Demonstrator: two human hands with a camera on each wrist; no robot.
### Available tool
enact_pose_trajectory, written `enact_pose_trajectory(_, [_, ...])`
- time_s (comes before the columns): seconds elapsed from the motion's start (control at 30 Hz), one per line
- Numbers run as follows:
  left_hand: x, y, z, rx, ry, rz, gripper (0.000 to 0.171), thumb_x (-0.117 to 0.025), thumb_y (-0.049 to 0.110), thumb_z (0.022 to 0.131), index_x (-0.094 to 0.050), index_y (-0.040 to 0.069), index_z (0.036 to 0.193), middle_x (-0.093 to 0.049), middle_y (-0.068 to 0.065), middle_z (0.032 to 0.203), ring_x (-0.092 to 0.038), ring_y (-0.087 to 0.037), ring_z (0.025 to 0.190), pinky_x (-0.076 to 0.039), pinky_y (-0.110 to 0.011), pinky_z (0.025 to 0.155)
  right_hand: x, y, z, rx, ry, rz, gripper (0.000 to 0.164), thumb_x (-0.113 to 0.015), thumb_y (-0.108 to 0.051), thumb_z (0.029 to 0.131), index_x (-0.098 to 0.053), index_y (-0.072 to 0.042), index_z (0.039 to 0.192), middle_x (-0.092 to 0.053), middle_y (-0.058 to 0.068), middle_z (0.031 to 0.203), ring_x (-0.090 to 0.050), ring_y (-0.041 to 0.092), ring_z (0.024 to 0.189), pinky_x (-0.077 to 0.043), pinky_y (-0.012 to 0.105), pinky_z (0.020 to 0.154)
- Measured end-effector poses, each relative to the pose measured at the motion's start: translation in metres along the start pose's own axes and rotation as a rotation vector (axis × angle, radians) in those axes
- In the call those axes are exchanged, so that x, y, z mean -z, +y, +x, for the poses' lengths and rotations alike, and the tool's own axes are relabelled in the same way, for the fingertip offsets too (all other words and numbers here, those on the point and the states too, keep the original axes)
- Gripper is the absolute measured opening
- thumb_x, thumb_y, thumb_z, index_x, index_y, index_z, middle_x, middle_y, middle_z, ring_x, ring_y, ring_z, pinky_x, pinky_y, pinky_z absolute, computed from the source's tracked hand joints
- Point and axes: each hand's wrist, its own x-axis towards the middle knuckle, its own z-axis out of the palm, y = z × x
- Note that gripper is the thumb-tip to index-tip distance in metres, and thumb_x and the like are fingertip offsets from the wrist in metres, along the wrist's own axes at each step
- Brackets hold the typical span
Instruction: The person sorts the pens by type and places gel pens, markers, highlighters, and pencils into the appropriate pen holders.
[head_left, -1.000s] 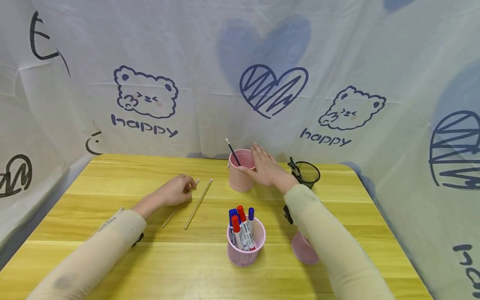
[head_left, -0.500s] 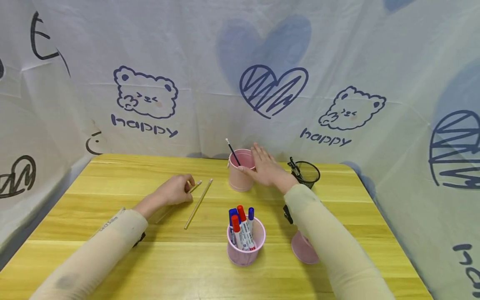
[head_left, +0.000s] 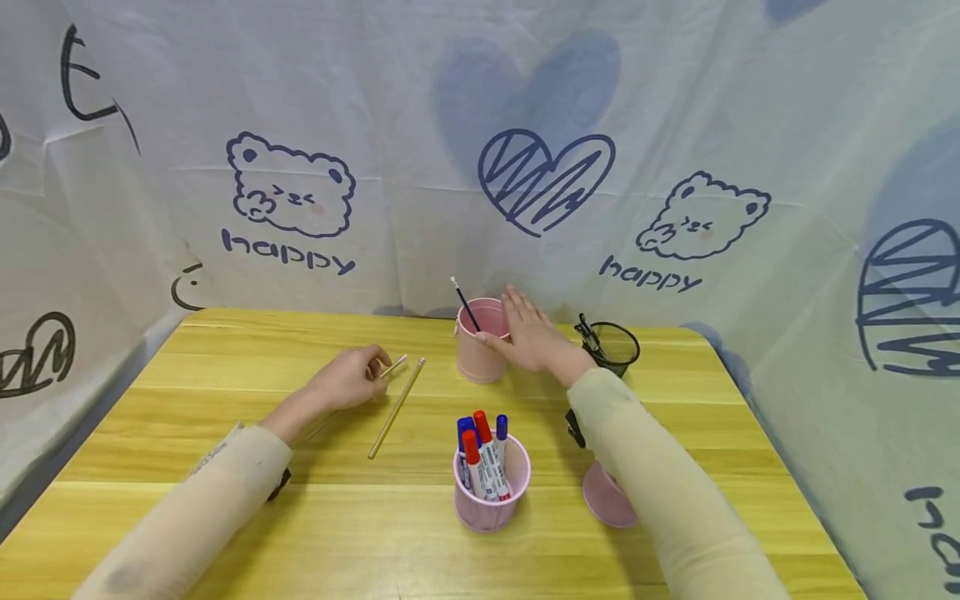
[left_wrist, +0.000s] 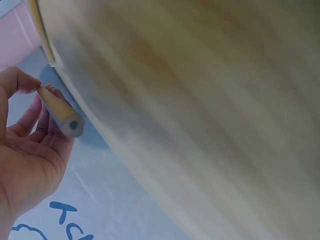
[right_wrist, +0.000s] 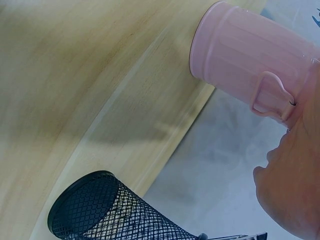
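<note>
My left hand (head_left: 348,379) pinches a wooden pencil (head_left: 392,367) between thumb and fingers; its pale tip points toward the pink bucket. In the left wrist view that pencil (left_wrist: 60,110) shows its flat, unsharpened end close to the camera. A second pencil (head_left: 396,408) lies on the table just right of this hand. The pink bucket (head_left: 480,358) stands upright at the back with a dark pencil (head_left: 467,307) leaning inside. Against the bucket's right side and rim rests my right hand (head_left: 532,337), fingers straight. The right wrist view shows the bucket's side handle (right_wrist: 267,92).
A pink mesh cup (head_left: 487,517) of red and blue markers stands at front centre. Behind the right forearm is a black mesh cup (head_left: 618,346) with dark pens. Another pink object (head_left: 609,500) is partly hidden by the right sleeve. A printed cloth (head_left: 420,208) hangs behind the table.
The left hand has lifted its pencil off the table, and more of the pale end now sticks out past the fingers toward the bucket. The right hand and bucket have not moved.
</note>
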Motion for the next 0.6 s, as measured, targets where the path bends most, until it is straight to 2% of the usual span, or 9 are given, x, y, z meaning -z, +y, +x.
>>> enact_pose_trajectory(0.13, [0.002, 0.007, -0.001, -0.02, 0.044, -0.032, 0.03, -0.066, 0.004, 0.089, -0.066, -0.001, 0.119, -0.068, -0.006, 0.093, -0.061, -0.017, 0.077, -0.052, -0.032, 0.068, 0.001, 0.0, 0.0, 0.0, 0.001, -0.002, 0.102, -0.031, -0.077, 0.1, -0.007, -0.003, 0.166, 0.005, 0.013, 0.174, -0.002, 0.034, 0.16, -0.01, 0.052, 0.129])
enact_pose_trajectory(0.43, [0.007, 0.025, -0.002, -0.071, 0.149, -0.136, 0.033, -0.064, 0.003, 0.089, -0.065, -0.003, 0.121, -0.066, -0.007, 0.096, -0.063, -0.021, 0.086, -0.056, -0.032, 0.075, 0.001, 0.0, -0.001, 0.01, 0.005, 0.002, 0.101, -0.032, -0.076, 0.101, -0.007, -0.002, 0.166, 0.005, 0.014, 0.174, -0.001, 0.035, 0.16, -0.009, 0.051, 0.129])
enact_pose_trajectory(0.6, [0.009, 0.036, -0.003, -0.085, 0.212, -0.2, 0.032, -0.064, 0.004, 0.092, -0.065, -0.001, 0.124, -0.067, -0.009, 0.101, -0.065, -0.022, 0.089, -0.056, -0.033, 0.076, 0.0, 0.001, -0.001, 0.016, 0.008, 0.001, 0.101, -0.032, -0.075, 0.102, -0.008, -0.001, 0.166, 0.005, 0.014, 0.174, -0.001, 0.035, 0.16, -0.009, 0.052, 0.129])
